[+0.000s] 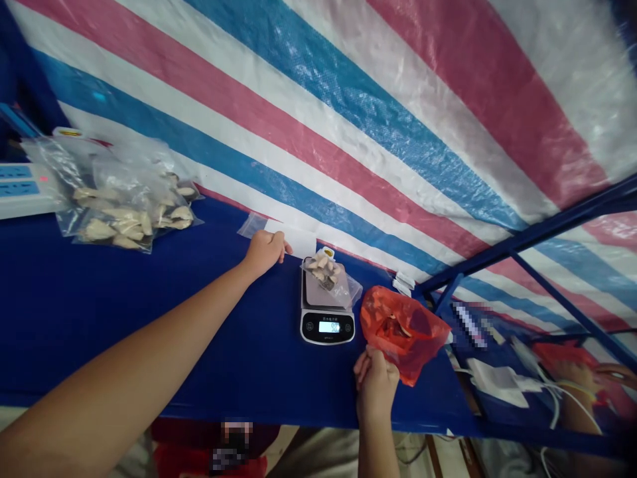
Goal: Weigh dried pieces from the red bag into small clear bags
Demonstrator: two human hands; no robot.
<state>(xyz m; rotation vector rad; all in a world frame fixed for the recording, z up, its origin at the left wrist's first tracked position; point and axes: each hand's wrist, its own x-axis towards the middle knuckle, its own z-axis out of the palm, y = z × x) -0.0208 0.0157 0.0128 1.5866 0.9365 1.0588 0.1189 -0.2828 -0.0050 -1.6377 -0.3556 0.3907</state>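
My left hand (267,253) rests at the back of the blue tabletop, fingers curled closed, over a white sheet (301,240) and beside a clear plastic bag (252,226). Whatever it pinches is hidden. A digital kitchen scale (327,326) stands between my hands with its display lit; the digits are too small to read surely. On its plate lies a small clear bag of pale dried pieces (326,271). My right hand (377,382) is closed at the near edge of an open red plastic bag (423,332), touching it; its grip is partly hidden. Some dark and pale pieces show inside the red bag.
Several clear bags of pale dried pieces (124,219) lie at the left, beside a white power strip (24,189). A striped tarp (298,133) hangs behind. At right are a blue metal frame (547,222), white cables and another person's hand (572,378).
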